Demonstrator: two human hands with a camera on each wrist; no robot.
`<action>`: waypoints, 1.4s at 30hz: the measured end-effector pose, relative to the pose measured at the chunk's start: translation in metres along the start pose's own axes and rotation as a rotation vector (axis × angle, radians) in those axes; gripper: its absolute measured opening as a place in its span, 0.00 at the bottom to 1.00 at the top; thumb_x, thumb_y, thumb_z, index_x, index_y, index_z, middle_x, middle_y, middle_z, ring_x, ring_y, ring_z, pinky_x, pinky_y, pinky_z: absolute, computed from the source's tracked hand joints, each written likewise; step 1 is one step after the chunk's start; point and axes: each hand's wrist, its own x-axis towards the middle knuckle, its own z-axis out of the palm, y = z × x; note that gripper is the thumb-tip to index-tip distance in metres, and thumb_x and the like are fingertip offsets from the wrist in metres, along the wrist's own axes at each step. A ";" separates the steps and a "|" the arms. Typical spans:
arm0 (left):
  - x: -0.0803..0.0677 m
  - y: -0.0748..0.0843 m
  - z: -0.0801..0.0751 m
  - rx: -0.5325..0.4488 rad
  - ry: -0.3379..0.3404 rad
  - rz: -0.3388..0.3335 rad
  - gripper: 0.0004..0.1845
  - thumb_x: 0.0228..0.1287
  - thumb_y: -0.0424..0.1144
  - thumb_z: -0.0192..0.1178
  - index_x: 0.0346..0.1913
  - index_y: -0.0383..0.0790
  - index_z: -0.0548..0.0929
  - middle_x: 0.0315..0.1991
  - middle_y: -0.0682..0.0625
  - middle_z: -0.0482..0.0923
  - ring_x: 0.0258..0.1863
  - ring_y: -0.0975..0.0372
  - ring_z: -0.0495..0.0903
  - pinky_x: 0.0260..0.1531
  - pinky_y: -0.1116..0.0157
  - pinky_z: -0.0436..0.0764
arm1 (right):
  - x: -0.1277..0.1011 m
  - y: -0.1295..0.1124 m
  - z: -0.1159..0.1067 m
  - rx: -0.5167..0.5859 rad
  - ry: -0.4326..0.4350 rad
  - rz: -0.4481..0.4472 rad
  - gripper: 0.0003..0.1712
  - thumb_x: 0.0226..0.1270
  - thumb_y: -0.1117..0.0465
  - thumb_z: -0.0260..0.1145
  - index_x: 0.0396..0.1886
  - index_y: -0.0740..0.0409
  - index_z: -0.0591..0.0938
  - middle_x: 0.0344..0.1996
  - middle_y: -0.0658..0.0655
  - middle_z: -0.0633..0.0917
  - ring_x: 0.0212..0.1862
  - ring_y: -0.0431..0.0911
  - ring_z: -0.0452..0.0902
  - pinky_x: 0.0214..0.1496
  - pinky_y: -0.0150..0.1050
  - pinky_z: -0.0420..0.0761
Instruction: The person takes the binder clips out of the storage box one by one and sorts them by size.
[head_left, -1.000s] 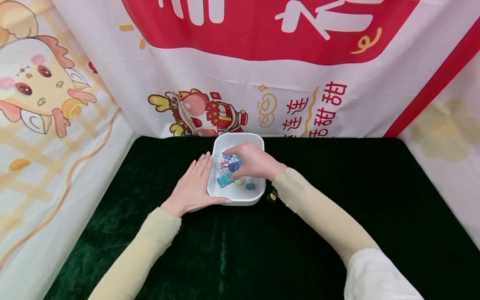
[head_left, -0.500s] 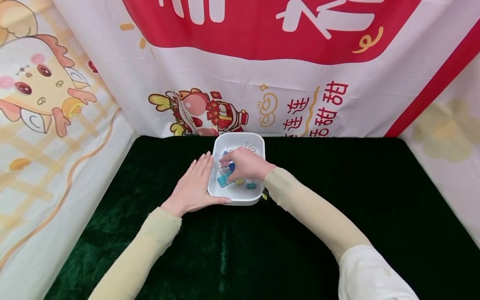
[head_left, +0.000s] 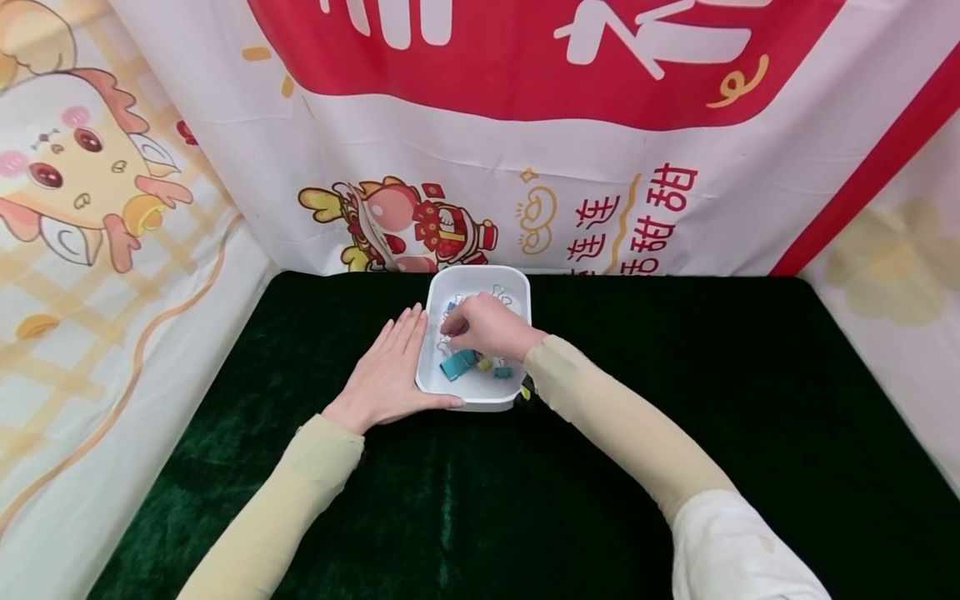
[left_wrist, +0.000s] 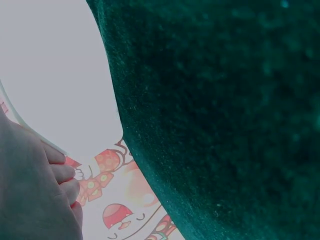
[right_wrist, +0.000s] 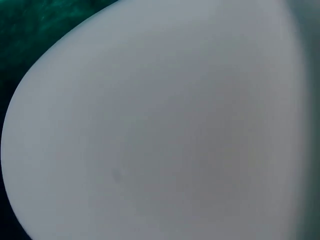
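A white rectangular tray [head_left: 476, 396] holds several coloured binder clips. My left hand [head_left: 382, 375] lies along the tray's left side with straight fingers, its thumb across the front rim. The same left hand [left_wrist: 37, 175] shows beside the pale tray wall [left_wrist: 60, 70] in the left wrist view. Inside the tray, my right hand [head_left: 491, 327] has its thumb and fingertips drawn together, pinching a binder clip that they mostly hide. Just below those fingertips lies a large teal binder clip [head_left: 458, 364]. A smaller teal binder clip [head_left: 502, 372] rests toward the front right, beside a yellow clip [head_left: 484, 364].
Dark green velvet cloth [head_left: 450, 500] covers the table around the tray. A printed red and white curtain [head_left: 555, 150] hangs directly behind. By the tray's right side, a small black and yellow item [head_left: 527, 390] is partly covered by the right sleeve. Pale blur fills the right wrist view.
My right hand has moved slightly left and down into the tray, and its thumb and fingers have closed together. The large teal clip has shifted and turned slightly. My left hand stays put.
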 end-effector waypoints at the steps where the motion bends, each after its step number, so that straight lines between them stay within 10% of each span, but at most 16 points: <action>1: 0.000 0.000 0.000 -0.002 -0.001 -0.001 0.72 0.47 0.85 0.56 0.83 0.40 0.42 0.83 0.46 0.37 0.80 0.54 0.36 0.76 0.51 0.41 | 0.000 0.000 0.000 0.021 0.001 -0.002 0.14 0.66 0.61 0.75 0.50 0.56 0.90 0.42 0.48 0.90 0.44 0.37 0.85 0.52 0.34 0.82; 24: -0.001 0.001 -0.001 0.001 -0.001 -0.008 0.73 0.45 0.88 0.52 0.83 0.40 0.41 0.83 0.46 0.36 0.80 0.55 0.36 0.76 0.52 0.41 | -0.005 0.002 -0.008 0.191 0.006 0.004 0.06 0.64 0.61 0.77 0.40 0.55 0.92 0.33 0.44 0.89 0.38 0.36 0.85 0.46 0.30 0.83; 42: -0.001 0.003 -0.001 -0.025 -0.004 -0.025 0.73 0.45 0.85 0.57 0.83 0.40 0.42 0.83 0.47 0.36 0.80 0.56 0.34 0.76 0.51 0.40 | -0.039 0.007 -0.061 0.309 0.159 0.014 0.04 0.63 0.58 0.78 0.36 0.52 0.93 0.33 0.47 0.90 0.38 0.42 0.86 0.45 0.38 0.85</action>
